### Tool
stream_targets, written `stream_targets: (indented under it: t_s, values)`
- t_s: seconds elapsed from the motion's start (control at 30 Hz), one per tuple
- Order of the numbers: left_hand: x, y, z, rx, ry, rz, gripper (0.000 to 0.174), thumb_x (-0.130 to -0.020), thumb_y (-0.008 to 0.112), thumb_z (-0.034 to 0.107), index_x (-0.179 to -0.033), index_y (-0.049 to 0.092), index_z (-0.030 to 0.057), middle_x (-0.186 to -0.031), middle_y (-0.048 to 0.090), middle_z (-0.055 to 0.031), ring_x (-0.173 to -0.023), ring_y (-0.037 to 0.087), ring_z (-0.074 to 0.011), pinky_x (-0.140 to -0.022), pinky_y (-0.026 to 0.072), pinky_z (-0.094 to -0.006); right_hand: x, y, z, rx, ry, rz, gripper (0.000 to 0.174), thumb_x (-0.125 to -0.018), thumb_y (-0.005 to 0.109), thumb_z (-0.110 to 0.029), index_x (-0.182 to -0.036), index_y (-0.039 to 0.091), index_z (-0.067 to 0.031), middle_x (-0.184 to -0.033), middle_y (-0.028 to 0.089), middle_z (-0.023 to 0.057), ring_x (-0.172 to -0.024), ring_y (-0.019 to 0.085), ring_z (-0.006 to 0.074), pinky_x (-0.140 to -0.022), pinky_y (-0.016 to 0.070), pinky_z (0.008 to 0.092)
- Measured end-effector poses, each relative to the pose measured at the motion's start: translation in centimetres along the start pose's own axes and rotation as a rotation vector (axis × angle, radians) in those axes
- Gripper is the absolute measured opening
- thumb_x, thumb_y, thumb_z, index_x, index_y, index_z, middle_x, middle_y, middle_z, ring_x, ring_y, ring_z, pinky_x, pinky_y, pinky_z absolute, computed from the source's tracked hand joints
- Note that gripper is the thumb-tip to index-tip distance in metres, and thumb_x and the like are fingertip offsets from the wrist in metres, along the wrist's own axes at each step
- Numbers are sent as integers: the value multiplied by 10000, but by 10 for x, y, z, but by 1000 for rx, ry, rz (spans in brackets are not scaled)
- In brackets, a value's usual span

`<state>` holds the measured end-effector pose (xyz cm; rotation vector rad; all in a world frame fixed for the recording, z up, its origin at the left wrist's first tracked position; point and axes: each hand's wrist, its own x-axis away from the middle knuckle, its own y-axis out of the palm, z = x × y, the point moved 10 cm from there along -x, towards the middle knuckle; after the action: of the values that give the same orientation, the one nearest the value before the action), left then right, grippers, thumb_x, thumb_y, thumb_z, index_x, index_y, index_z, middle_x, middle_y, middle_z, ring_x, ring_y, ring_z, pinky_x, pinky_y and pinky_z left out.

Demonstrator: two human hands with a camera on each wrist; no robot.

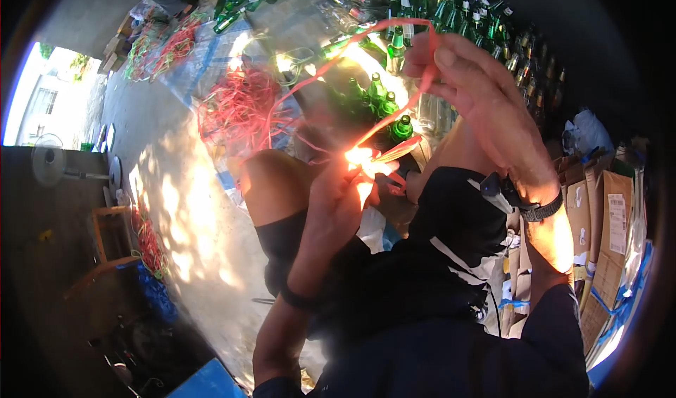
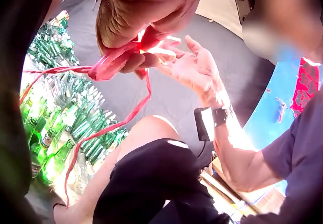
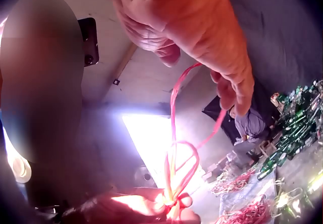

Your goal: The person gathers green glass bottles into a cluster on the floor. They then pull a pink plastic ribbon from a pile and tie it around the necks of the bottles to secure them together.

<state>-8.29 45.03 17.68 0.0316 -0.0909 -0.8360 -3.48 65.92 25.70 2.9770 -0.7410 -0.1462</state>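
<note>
Between thumb and fingers, the left hand (image 1: 334,201) pinches a gathered bunch of red plastic strands (image 1: 373,162), brightly sunlit, above the person's lap. In the left wrist view the bunch (image 2: 108,65) shows as a flat red loop with loose ends hanging down. Higher and to the right, the right hand (image 1: 486,99) holds a red strand (image 1: 398,116) with curled fingers, drawn up into a wide loop from the left hand. In the right wrist view, strands (image 3: 174,108) run from the bunch up to the right hand (image 3: 186,27).
A tangled heap of red strands (image 1: 243,106) lies on a sheet beyond the left knee. Green bottles (image 1: 401,127) stand past the knees, with many more piled behind. Flattened cardboard (image 1: 612,215) is stacked at the right. A fan (image 1: 49,160) stands at the far left.
</note>
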Motion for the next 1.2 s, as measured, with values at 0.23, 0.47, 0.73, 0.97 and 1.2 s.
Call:
stream_targets:
  t_s: [0.23, 0.47, 0.73, 0.97, 1.2]
  values:
    - [4, -5, 1, 114, -90, 27, 282, -1039, 422, 42, -1266, 588, 23, -786, 627, -8, -600, 485, -38, -545, 400, -190, 54, 43, 54, 45, 309, -352, 418, -1027, 638, -260, -1356, 562, -14, -1214, 649, 119, -1169, 618, 191, -1027, 516, 358]
    - [6, -5, -3, 45, -109, -27, 426, -1031, 429, 48, -1455, 472, 54, -788, 609, -12, -612, 470, -36, -530, 365, -193, 77, 68, 97, 76, 398, -462, 232, -1018, 628, -72, -1243, 632, -12, -924, 681, 14, -806, 635, 76, -714, 525, 239]
    - [11, -10, -9, 33, -271, -35, 318, -1063, 470, 227, -1191, 672, 17, -729, 562, 14, -565, 470, -40, -497, 384, -195, 62, 46, 76, 483, 185, -406, 111, -986, 649, -94, -1055, 679, -14, -769, 621, 12, -664, 539, 58, -594, 434, 262]
    - [13, -7, -20, 84, -318, -60, 276, -1080, 509, 226, -1109, 696, 25, -679, 542, 30, -546, 476, -37, -480, 399, -200, 56, 38, 75, 401, 84, -404, 77, -1027, 585, -52, -1059, 634, -2, -783, 598, 23, -645, 565, 76, -597, 457, 268]
    - [16, -1, -28, 27, -343, -167, 298, -1090, 527, 247, -870, 614, 66, -631, 443, 58, -528, 371, -31, -482, 299, -214, 49, 30, 68, 305, 86, -349, 93, -1023, 628, -77, -1015, 651, 13, -823, 602, 17, -674, 601, 76, -615, 483, 269]
